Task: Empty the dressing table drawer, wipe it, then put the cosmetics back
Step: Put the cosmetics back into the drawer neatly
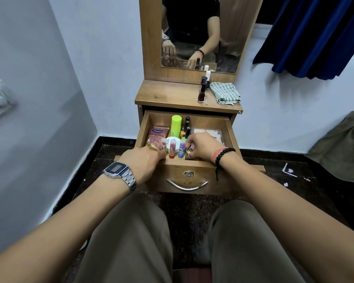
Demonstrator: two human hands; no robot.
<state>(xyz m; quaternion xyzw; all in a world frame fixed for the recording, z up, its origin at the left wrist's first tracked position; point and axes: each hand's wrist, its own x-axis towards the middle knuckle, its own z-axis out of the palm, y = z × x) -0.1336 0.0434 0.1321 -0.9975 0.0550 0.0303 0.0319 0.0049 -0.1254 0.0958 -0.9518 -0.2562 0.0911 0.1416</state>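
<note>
Head view, at the drawer's (229, 135) front edge: the left hand (145, 162) reaches for a yellow-capped tube (153, 147); grip not discernible. The right hand (200, 146) pinches a small dark bottle (187, 154) at the front centre. Emptying is under way; most cosmetics remain inside. Next: lift items to the worktop (172, 97) beside the cloth (224, 92).

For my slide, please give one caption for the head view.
Both hands reach into the open drawer of cosmetics.
</note>
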